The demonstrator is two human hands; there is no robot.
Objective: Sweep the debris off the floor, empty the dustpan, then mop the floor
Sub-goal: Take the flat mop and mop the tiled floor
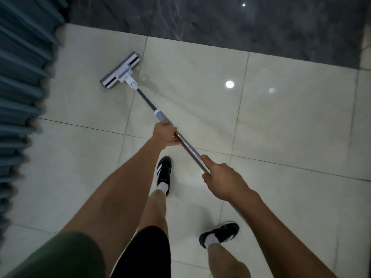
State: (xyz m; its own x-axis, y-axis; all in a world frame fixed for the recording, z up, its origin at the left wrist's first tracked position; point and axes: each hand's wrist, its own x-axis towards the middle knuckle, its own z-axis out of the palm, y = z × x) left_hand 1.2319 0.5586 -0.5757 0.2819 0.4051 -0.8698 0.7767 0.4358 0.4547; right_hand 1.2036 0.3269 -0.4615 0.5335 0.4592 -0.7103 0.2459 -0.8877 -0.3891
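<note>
I hold one mop (158, 115), its flat head (120, 70) down on the pale tile floor (261, 127) far and to the left, near the blue pleated curtain (22, 77); my left hand (165, 135) is curled round the metal handle (189, 150) just below the grey collar, and my right hand (221, 180) is wrapped round it nearer me. The handle looks stiff, smooth and light, so I judge two spaced grips steer it best, the tiles seeming slick. I count one mop, two hands, two shoes (164, 171).
</note>
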